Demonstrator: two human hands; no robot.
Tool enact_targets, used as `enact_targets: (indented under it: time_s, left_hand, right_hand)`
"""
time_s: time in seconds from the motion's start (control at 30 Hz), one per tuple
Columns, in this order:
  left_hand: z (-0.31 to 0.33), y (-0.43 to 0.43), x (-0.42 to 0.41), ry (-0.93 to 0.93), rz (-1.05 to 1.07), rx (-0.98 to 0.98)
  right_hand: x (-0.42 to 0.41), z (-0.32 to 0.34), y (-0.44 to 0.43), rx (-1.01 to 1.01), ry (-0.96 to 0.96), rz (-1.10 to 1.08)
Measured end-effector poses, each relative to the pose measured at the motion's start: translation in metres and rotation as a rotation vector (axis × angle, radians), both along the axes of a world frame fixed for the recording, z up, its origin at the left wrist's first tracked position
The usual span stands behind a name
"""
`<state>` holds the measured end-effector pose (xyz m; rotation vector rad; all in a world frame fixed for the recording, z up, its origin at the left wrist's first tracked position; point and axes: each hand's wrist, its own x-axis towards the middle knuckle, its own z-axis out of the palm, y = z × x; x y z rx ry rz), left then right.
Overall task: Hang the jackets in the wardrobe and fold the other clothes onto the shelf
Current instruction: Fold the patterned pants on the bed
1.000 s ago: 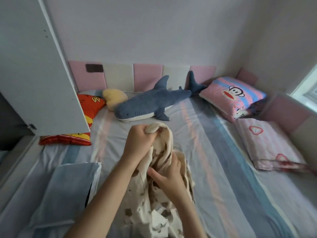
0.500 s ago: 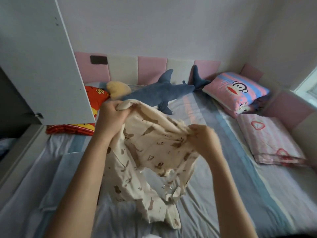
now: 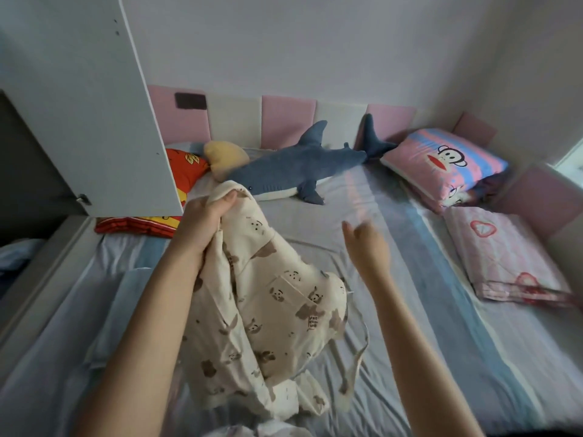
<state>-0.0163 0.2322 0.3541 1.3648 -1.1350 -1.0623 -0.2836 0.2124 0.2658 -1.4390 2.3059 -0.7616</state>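
Bed (image 3: pixel 419 326): right hand (image 3: pixel 369 247) newly off garment (image 3: pixel 268 298)

No legible text or numbers anywhere, only unreadable yellow marks on the red cushion (image 3: pixel 188 168)

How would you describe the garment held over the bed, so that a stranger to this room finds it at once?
Begin at the striped bed. Above its middle, nearer than the blue shark toy, the left hand grips a hanging garment by its top edge. Only this cloth is cream with small brown bears; its neighbours are a red pillow and a pink pillow.
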Motion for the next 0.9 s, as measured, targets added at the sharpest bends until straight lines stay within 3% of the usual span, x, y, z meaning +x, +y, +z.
enact_targets:
  time_s: [0.1,0.13,0.3,0.47,0.6,0.67,0.77,0.9]
  left_hand:
    - [-0.012,0.004,-0.004,0.02,0.019,0.026]
    - [-0.014,0.005,-0.004,0.006,0.012,0.026]
    - [-0.012,0.001,0.009,-0.016,0.159,-0.053]
    - [-0.011,0.004,0.017,0.105,0.325,-0.065]
    - [-0.018,0.006,0.021,0.097,0.247,-0.011]
    - [-0.018,0.0,0.027,0.079,0.176,0.026]
    - [-0.001,-0.02,0.045,0.004,0.102,0.053]
    - [0.058,-0.049,0.058,0.107,-0.002,-0.145]
  right_hand:
    - [0.007,-0.059,0.042,0.593,-0.558,0.082]
    - [0.008,-0.079,0.05,0.686,-0.698,0.117]
    - [0.006,-0.135,0.066,0.68,-1.285,0.211]
    - [0.02,-0.131,0.072,0.526,-1.278,0.505]
    - [0.031,-0.117,0.056,0.203,-1.423,0.336]
    - [0.028,-0.093,0.042,0.06,-1.324,0.265]
    - [0.0,-0.026,0.008,-0.179,-1.196,0.249]
    - [-0.031,0.107,-0.026,-0.64,-1.104,0.398]
